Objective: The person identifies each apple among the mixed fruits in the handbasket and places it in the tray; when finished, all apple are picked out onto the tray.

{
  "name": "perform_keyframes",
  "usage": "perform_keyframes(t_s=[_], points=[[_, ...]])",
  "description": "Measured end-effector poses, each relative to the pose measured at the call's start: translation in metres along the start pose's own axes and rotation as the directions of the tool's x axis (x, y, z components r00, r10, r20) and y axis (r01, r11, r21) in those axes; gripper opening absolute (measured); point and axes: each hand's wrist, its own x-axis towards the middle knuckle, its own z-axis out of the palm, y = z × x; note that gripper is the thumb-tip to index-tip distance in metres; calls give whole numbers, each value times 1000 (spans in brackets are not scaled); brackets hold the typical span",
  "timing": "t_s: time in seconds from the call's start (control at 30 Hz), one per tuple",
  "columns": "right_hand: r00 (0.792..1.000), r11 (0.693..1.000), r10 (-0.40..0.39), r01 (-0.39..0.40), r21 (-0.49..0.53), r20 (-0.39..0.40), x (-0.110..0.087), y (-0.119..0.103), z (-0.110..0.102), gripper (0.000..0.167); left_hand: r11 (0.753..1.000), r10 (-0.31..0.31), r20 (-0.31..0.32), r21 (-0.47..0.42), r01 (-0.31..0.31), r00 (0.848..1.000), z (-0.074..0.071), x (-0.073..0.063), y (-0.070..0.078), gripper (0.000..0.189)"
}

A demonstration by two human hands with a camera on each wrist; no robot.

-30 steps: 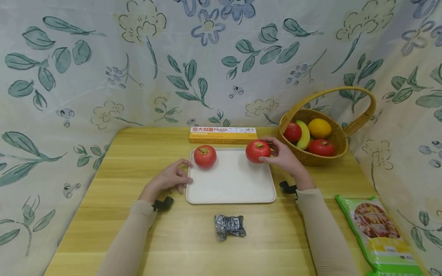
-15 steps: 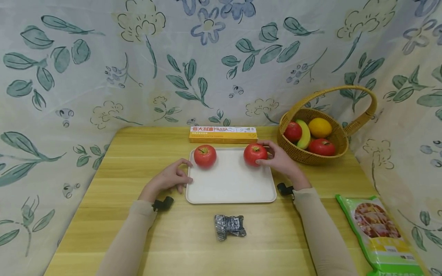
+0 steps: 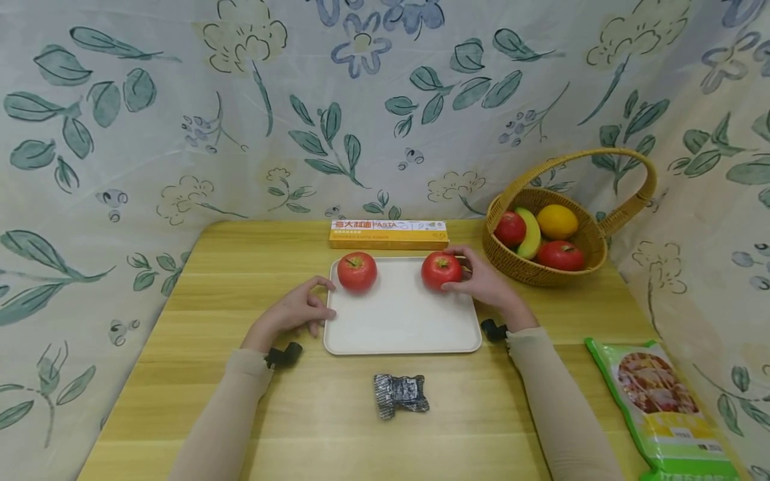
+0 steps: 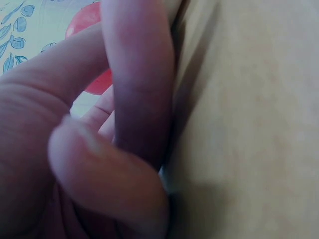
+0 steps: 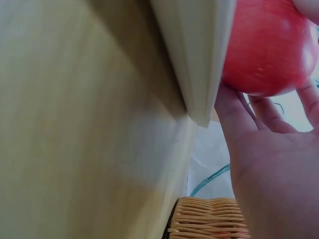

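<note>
A white rectangular tray (image 3: 400,327) lies on the wooden table in the head view. One red apple (image 3: 357,272) sits at its far left corner, and a second red apple (image 3: 439,270) is at its far right corner. My right hand (image 3: 481,280) grips that second apple from the right, thumb in front and fingers behind; the right wrist view shows the apple (image 5: 271,47) against the fingers, beside the tray's edge (image 5: 197,64). At the tray's left rim my left hand (image 3: 291,310) rests with loosely bent fingers, index and thumb tips touching the rim.
Behind the tray lies a yellow pasta box (image 3: 388,235). A wicker basket (image 3: 511,264) of fruit stands at the back right. A dark foil packet (image 3: 401,395) lies in front of the tray, and a green food bag (image 3: 668,414) at the right edge. A floral cloth (image 3: 361,133) hangs behind.
My right hand has moved a little to the left and toward me with the apple, farther onto the tray's right corner. The left hand and the tray have stayed in place.
</note>
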Motion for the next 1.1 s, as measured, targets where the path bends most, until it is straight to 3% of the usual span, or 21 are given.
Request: perform_keyframes(t_s=[0.77, 0.9, 1.1], points=[[999, 1000, 24, -23, -18, 24, -1, -1, -4, 84, 1000, 1, 0, 8, -1, 1000, 1, 1, -2, 61], [1000, 999, 28, -28, -27, 10, -7, -6, -14, 80, 1000, -5, -3, 10, 5, 1000, 1, 1, -1, 60], [996, 998, -48, 45, -42, -71, -20, -22, -40, 63, 1000, -1, 2, 16, 1, 1000, 0, -1, 0, 61]])
